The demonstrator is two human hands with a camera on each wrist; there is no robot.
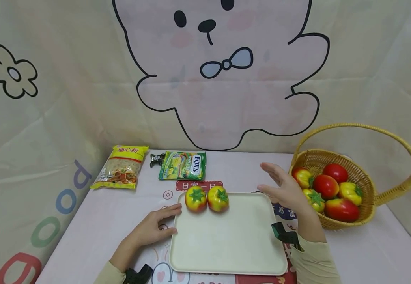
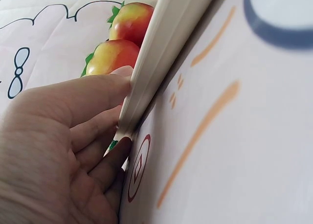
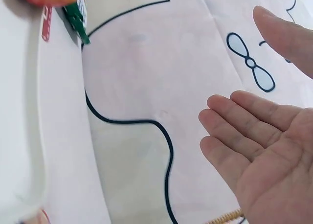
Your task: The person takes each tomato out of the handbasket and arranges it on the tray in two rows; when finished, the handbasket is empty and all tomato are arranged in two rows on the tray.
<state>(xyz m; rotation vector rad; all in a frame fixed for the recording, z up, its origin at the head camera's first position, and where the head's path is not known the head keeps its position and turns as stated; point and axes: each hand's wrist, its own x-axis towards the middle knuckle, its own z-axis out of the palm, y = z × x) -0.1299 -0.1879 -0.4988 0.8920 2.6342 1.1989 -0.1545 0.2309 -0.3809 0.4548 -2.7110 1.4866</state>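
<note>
A cream rectangular tray (image 1: 228, 240) lies on the table. Side by side in its far left corner sit two round yellow-and-red fruits with green leafy caps, the left fruit (image 1: 195, 202) and the right fruit (image 1: 218, 202). My left hand (image 1: 155, 225) touches the tray's left edge, fingers extended. In the left wrist view its thumb tip meets the tray's rim (image 2: 159, 53), with the other fingers lower along the side. My right hand (image 1: 286, 189) is raised past the tray's far right corner, left of the basket. Its palm is bare in the right wrist view, fingers extended and thumb apart.
A yellow wicker basket (image 1: 370, 197) with a tall handle stands at the right, holding several red and yellow fruits and vegetables. At the back left lie a yellow pasta bag (image 1: 120, 167), a green FOX'S packet (image 1: 182, 165) and a small black item (image 1: 157, 159). A printed curtain hangs behind.
</note>
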